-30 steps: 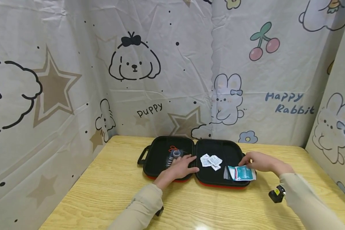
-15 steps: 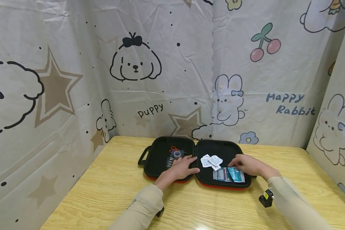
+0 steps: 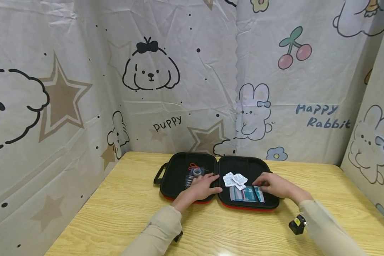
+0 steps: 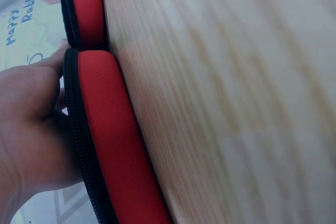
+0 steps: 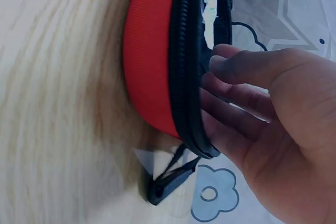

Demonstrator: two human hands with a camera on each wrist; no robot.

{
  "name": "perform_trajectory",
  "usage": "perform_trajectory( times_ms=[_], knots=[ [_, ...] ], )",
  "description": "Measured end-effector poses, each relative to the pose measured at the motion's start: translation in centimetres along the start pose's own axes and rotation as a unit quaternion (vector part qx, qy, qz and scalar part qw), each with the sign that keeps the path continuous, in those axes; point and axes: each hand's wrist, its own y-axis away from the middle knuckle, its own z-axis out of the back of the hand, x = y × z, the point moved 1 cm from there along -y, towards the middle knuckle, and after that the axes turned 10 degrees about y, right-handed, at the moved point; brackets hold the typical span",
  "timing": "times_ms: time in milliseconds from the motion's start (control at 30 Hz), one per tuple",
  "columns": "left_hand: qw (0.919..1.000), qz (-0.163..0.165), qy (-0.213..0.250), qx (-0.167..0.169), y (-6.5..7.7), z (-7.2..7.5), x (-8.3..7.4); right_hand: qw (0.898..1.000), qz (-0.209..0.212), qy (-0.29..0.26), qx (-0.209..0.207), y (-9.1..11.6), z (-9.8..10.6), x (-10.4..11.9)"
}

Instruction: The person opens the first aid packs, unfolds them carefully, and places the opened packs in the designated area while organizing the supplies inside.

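Observation:
A black case (image 3: 243, 161) with red outer sides lies open on the table. My left hand (image 3: 202, 186) rests over its left half near the hinge, thumb apart from the fingers. Beside those fingers lie orange-handled scissors (image 3: 193, 165), a white tape roll (image 3: 197, 172) and a clear pack (image 3: 189, 180). My right hand (image 3: 272, 185) reaches over the right half's outer rim, thumb and index finger drawn together. Its fingertips are at the upper end of a black strap (image 3: 256, 194) crossing a flat teal-and-white packet (image 3: 243, 194); whether they pinch strap or packet I cannot tell.
Several small white sachets (image 3: 236, 179) lie just behind the packet. A carry handle (image 3: 159, 174) sticks out on the case's left, and a zipper pull (image 5: 170, 184) hangs at the right rim. Wood-grain table (image 3: 230, 227) extends in front; a printed curtain (image 3: 192, 71) stands behind.
The packet has slid left under the strap, from the case's right edge to in front of the sachets. My right hand has moved left, then nearly stopped. The left hand stays in place.

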Motion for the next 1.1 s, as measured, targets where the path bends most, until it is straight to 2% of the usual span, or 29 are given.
perform_trajectory(
  times_ms=[133,400,533,633,967,1100],
  knots=[
    [1.0000,-0.001,0.007,0.002,0.0,0.1,0.0,1.000,-0.015,0.007,-0.008,0.3,0.6,-0.1],
    [1.0000,-0.002,-0.002,-0.001,-0.1,0.0,0.1,0.994,-0.024,0.108,-0.011,0.8,0.3,-0.3],
    [1.0000,0.000,-0.003,-0.001,-0.1,-0.1,0.1,0.991,-0.024,0.132,-0.018,0.9,-0.3,-0.2],
    [1.0000,0.001,-0.002,-0.001,-0.1,-0.1,0.0,0.991,-0.017,0.132,-0.025,0.7,-0.7,-0.1],
    [1.0000,-0.003,-0.006,-0.001,-0.2,-0.1,0.2,0.998,-0.029,0.053,-0.010,-0.4,-1.5,0.6],
    [1.0000,-0.002,-0.008,-0.002,-0.1,-0.2,0.2,0.999,-0.025,0.038,-0.005,-0.5,-1.7,0.7]
  ],
)
